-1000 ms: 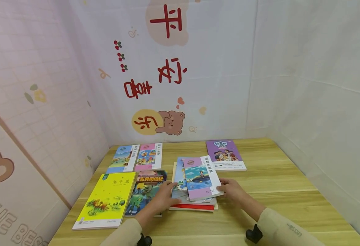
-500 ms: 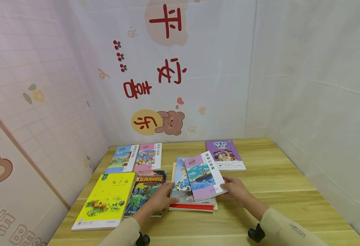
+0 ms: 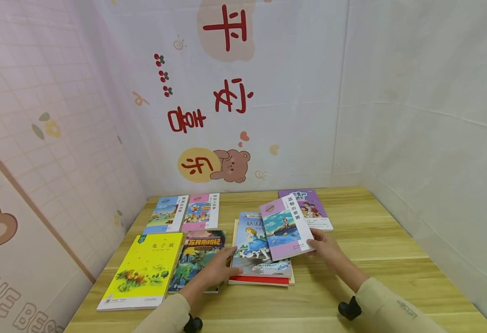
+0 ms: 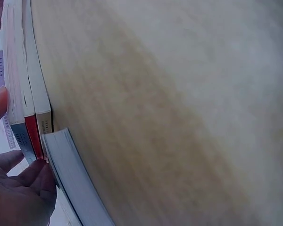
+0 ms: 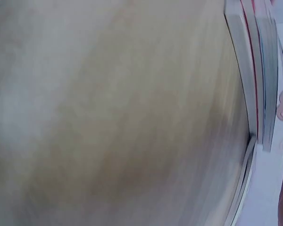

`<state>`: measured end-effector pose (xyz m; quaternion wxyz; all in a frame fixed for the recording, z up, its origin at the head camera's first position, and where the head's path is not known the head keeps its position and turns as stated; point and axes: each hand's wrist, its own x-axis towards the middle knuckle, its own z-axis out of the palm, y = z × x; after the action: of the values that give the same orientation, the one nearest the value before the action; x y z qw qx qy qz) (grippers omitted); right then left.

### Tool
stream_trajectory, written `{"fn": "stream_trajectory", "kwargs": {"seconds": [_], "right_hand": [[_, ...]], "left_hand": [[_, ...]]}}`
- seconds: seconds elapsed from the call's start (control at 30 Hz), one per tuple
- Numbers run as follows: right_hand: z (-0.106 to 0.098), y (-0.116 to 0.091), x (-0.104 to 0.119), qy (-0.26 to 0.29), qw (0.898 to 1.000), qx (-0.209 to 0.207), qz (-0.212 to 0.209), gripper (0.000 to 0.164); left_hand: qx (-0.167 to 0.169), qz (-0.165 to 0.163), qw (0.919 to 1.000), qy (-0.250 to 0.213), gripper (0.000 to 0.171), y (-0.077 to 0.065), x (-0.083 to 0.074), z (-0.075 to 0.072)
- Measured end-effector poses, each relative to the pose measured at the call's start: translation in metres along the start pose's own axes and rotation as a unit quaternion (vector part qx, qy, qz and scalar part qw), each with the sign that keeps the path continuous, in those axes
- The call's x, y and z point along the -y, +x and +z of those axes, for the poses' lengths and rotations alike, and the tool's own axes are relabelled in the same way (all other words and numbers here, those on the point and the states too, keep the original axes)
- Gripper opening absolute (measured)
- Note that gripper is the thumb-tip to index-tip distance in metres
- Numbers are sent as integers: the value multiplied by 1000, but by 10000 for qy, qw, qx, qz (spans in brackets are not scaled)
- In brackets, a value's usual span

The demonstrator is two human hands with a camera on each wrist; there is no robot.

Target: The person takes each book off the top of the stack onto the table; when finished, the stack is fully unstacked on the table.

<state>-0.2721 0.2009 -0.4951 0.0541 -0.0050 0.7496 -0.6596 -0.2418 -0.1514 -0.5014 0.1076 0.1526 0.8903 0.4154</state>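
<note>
On the left of the table [image 3: 372, 263], a yellow book [image 3: 145, 266] and a dark green book [image 3: 199, 258] lie flat in the near row, with a blue book [image 3: 165, 214] and a pink city book [image 3: 200, 212] behind, perhaps set out so each cover shows. Next, the left hand [image 3: 217, 268] rests against the left edge of a pile [image 3: 261, 270], thumb and fingers apart and not wrapped around anything, maybe to stop the pile from sliding. On top is a girl book [image 3: 249, 240], then a red book [image 3: 260, 280], and a cream book [image 4: 45, 123] at the bottom. Over the pile's right side, a pink lake book [image 3: 282, 229] tilts, its near right corner pinched by the right hand [image 3: 325, 252], likely because that corner is easy to grab. A purple book [image 3: 315, 210] lies flat at the back. The left arm [image 3: 196, 287] hides a bit of the dark green book, and the pink lake book covers part of the girl book's name and part of the purple book. The red book's cover is hidden, and the right wrist view is blurry, with the right hand cut off at its edge
</note>
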Motion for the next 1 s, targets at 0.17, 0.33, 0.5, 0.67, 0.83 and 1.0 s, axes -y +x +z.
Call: {"fn": "stream_trajectory", "kwargs": {"seconds": [0.17, 0.33, 0.5, 0.67, 0.83, 1.0], "right_hand": [[-12, 8, 0, 121, 9997, -17, -212, 51], [-27, 15, 0, 139, 9996, -51, -228, 52], [-46, 23, 0, 51, 9998, -130, -125, 54], [-68, 32, 3, -57, 9991, -372, -195, 55], [-90, 40, 4, -255, 9970, -658, -305, 55], [-114, 47, 3, -503, 9930, -983, -416, 54]], "left_hand": [[-23, -34, 10000, -19, 75, 1, 0, 1], [-23, -112, 9999, -87, 76, 1, 2, 2], [-29, -118, 9999, -69, 77, 2, 3, 2], [-28, -128, 9999, -46, 77, 3, 3, 2], [-13, -143, 9999, -70, 76, 3, 2, 1], [23, -142, 9998, -120, 77, 2, 1, 1]]}}
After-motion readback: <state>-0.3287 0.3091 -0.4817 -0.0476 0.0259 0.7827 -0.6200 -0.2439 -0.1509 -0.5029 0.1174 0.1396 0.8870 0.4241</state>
